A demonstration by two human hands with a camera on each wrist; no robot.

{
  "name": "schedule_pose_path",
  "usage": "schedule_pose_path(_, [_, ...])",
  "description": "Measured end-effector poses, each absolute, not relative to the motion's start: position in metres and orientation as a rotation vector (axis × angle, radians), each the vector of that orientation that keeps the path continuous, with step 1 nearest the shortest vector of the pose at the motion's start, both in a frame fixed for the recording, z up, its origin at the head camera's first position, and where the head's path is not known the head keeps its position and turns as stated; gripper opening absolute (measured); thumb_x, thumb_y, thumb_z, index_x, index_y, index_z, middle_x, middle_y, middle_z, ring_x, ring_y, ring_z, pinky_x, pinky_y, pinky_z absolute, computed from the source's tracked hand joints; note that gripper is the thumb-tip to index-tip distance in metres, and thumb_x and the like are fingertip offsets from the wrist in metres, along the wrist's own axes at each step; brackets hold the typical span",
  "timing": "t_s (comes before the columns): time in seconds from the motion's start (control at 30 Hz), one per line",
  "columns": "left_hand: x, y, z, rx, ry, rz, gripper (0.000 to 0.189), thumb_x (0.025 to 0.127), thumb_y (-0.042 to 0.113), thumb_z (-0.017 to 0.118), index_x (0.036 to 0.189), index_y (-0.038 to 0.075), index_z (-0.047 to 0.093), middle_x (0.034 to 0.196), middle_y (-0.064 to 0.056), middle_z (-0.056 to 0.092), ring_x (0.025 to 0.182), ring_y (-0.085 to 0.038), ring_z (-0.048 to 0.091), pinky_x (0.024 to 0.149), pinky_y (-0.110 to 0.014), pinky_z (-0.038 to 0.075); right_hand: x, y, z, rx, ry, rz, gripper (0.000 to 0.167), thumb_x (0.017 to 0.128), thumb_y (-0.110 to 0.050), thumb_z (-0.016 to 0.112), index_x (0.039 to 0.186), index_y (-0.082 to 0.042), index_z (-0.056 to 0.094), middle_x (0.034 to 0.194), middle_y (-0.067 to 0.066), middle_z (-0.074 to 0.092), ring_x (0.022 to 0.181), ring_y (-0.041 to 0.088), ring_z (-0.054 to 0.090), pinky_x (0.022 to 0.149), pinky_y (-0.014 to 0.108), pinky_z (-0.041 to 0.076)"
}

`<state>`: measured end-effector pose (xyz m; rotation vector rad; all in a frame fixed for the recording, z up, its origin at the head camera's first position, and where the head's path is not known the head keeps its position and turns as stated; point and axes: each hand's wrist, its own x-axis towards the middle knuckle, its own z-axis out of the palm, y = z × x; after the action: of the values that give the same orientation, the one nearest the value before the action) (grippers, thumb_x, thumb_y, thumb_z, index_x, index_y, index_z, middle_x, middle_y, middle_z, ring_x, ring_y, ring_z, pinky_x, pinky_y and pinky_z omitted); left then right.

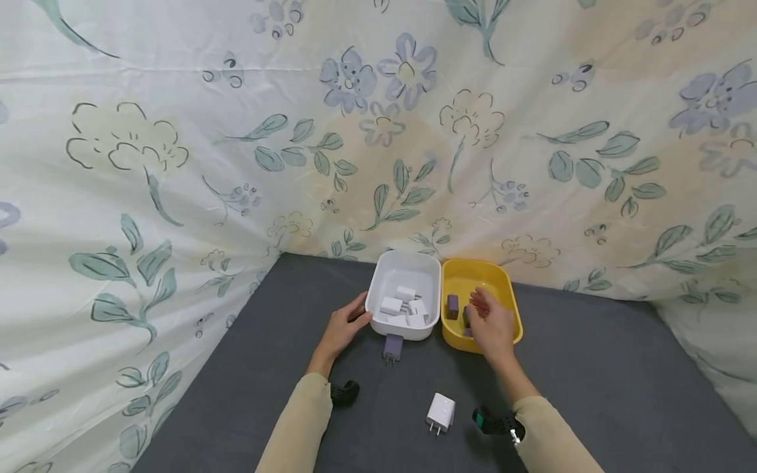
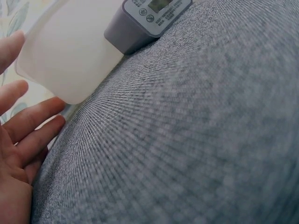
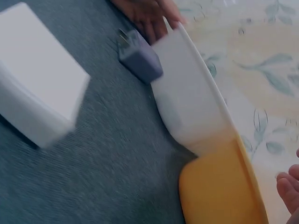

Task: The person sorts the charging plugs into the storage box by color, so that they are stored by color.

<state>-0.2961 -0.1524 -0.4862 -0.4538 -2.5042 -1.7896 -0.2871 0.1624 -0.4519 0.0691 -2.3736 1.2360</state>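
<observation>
My left hand (image 1: 340,333) is at the left side of the white bin (image 1: 434,289), thumb and fingertips right at its rim. The left wrist view has those fingers spread, nothing gripped. Over the yellow bin (image 1: 507,279) hovers my right hand (image 1: 494,325), its fingers loosely bent with nothing seen between them. Inside the yellow bin are purple chargers, one of them a purple charger (image 1: 452,307) at the left wall; my right hand partly hides others. Several white chargers (image 1: 392,305) lie in the white bin.
Against the front of the white bin, a purple charger (image 1: 393,347) lies on the dark grey cloth with its prongs outward. Nearer to me, between my forearms, is a white charger (image 1: 440,412). A flowered curtain (image 1: 402,164) rises behind the bins.
</observation>
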Motion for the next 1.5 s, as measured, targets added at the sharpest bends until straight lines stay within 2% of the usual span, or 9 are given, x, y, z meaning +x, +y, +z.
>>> schedule_pose_path(0.2, [-0.297, -0.154, -0.484, -0.447, -2.517, -1.77, 0.059, 0.098, 0.022, 0.06, 0.15, 0.005, 0.038, 0.138, -0.022, 0.056, 0.13, -0.033, 0.053, 0.106, -0.051, 0.042, -0.272, 0.137, -0.453, 0.273, -2.242, 1.194, 0.031, 0.085, 0.0, 0.07, 0.116, 0.002, 0.067, 0.103, 0.018, 0.073, 0.088, 0.03, 0.073, 0.076, 0.043, 0.057])
schedule_pose_path(0.37, [-0.296, -0.152, -0.483, -0.432, -2.517, -1.773, 0.057, 0.097, 0.022, 0.061, 0.149, 0.008, 0.04, 0.136, -0.022, 0.057, 0.129, -0.034, 0.054, 0.106, -0.051, 0.042, -0.261, 0.116, -0.459, 0.47, -2.265, 1.108, 0.031, 0.081, 0.001, 0.073, 0.112, 0.001, 0.069, 0.1, 0.014, 0.074, 0.087, 0.024, 0.071, 0.077, 0.038, 0.058])
schedule_pose_path(0.53, [-0.293, -0.15, -0.484, -0.432, -2.513, -1.782, 0.057, 0.098, 0.021, 0.06, 0.149, 0.007, 0.04, 0.137, -0.024, 0.056, 0.13, -0.036, 0.053, 0.106, -0.053, 0.04, -0.255, 0.105, -0.469, 0.616, -2.291, 1.161, 0.029, 0.082, -0.002, 0.072, 0.112, -0.003, 0.069, 0.102, 0.01, 0.074, 0.087, 0.019, 0.072, 0.076, 0.035, 0.058])
schedule_pose_path(0.77, [-0.293, -0.151, -0.485, -0.427, -2.51, -1.783, 0.058, 0.097, 0.022, 0.061, 0.149, 0.005, 0.039, 0.136, -0.024, 0.056, 0.129, -0.036, 0.053, 0.106, -0.054, 0.04, -0.248, 0.091, -0.482, 0.836, -2.419, 1.286, 0.04, 0.085, -0.009, 0.073, 0.123, 0.001, 0.064, 0.117, 0.015, 0.07, 0.102, 0.024, 0.07, 0.084, 0.037, 0.057])
schedule_pose_path(1.03, [-0.296, -0.15, -0.485, -0.43, -2.512, -1.788, 0.057, 0.098, 0.022, 0.06, 0.149, 0.006, 0.04, 0.135, -0.022, 0.058, 0.129, -0.034, 0.054, 0.106, -0.053, 0.04, -0.247, 0.082, -0.485, 0.922, -2.673, 1.111, 0.057, 0.084, -0.022, 0.076, 0.136, -0.007, 0.055, 0.129, 0.008, 0.064, 0.115, 0.022, 0.063, 0.094, 0.045, 0.052])
schedule_pose_path(1.13, [-0.295, -0.15, -0.485, -0.437, -2.511, -1.783, 0.057, 0.098, 0.021, 0.06, 0.149, 0.006, 0.04, 0.135, -0.022, 0.058, 0.129, -0.034, 0.055, 0.106, -0.052, 0.041, -0.246, 0.08, -0.483, 0.987, -2.768, 0.956, 0.058, 0.086, -0.026, 0.075, 0.137, -0.008, 0.054, 0.133, 0.006, 0.062, 0.119, 0.021, 0.06, 0.099, 0.046, 0.048])
schedule_pose_path(1.33, [-0.297, -0.151, -0.487, -0.412, -2.512, -1.78, 0.057, 0.097, 0.022, 0.061, 0.149, 0.007, 0.04, 0.133, -0.02, 0.061, 0.126, -0.033, 0.057, 0.104, -0.051, 0.043, -0.239, 0.08, -0.476, 1.169, -2.932, 0.506, 0.064, 0.09, -0.032, 0.07, 0.144, -0.006, 0.048, 0.15, 0.012, 0.046, 0.137, 0.027, 0.047, 0.103, 0.045, 0.046])
schedule_pose_path(1.5, [-0.31, -0.153, -0.507, -0.374, -2.472, -1.801, 0.057, 0.096, 0.025, 0.063, 0.148, 0.013, 0.044, 0.132, -0.017, 0.062, 0.127, -0.032, 0.056, 0.105, -0.052, 0.042, -0.233, 0.082, -0.473, 1.198, -2.922, 0.502, 0.06, 0.091, -0.032, 0.069, 0.142, -0.007, 0.05, 0.146, 0.013, 0.05, 0.132, 0.027, 0.053, 0.099, 0.043, 0.049])
